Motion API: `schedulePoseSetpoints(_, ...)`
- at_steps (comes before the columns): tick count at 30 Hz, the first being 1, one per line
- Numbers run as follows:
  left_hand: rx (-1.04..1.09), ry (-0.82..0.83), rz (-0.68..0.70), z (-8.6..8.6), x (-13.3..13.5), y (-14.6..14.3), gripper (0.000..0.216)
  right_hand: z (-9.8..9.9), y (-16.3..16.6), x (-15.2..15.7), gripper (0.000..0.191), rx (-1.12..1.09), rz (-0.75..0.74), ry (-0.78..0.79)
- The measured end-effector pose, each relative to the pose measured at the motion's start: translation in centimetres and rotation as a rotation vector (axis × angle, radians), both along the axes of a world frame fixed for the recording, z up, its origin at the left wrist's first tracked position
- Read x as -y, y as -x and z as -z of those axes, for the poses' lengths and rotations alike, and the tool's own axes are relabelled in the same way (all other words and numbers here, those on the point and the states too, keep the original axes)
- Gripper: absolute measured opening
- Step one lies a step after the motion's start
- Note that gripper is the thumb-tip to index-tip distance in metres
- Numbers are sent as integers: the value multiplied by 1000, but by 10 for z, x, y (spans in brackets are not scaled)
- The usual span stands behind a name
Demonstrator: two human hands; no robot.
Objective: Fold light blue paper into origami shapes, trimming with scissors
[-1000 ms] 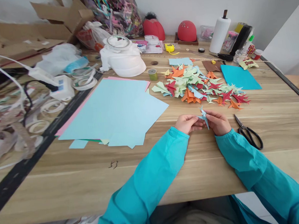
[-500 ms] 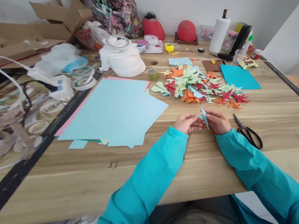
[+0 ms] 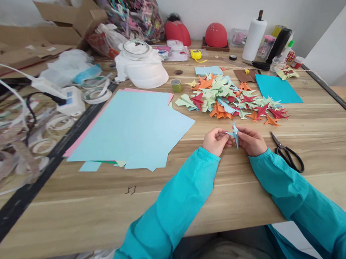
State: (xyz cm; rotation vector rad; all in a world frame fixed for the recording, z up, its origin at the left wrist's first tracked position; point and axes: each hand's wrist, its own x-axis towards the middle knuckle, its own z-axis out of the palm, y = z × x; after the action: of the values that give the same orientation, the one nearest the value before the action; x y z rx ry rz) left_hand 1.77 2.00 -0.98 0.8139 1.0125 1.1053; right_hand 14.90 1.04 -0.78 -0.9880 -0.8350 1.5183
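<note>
A small light blue folded paper figure is pinched between both my hands just above the wooden table. My left hand grips its left side with closed fingers. On the other side my right hand pinches it too. Both arms wear teal sleeves. Just beyond the hands lies a pile of folded paper figures in green, orange, red and blue.
A stack of light blue and pink paper sheets lies to the left. Black scissors rest right of my right hand. A teal sheet, a paper towel roll, red domes, a white container, tape rolls and cardboard crowd the back and left.
Both hands stay in the same spot; the fingers have shifted slightly on the blue paper figure, which now sits a little more upright.
</note>
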Motion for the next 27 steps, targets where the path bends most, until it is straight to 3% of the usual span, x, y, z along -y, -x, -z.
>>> schedulePoseSetpoints(13,-5,-160,-67,1,5,-1,14,0,2,1,25,-85,-62,24)
schedulePoseSetpoints(22,-340,-335,-226,2,7,2,8,1,2,0,22,-89,-63,83)
schedulePoseSetpoints(27,-370,-336,-127,-7,7,11,10,1,3,1,22,-106,-62,84)
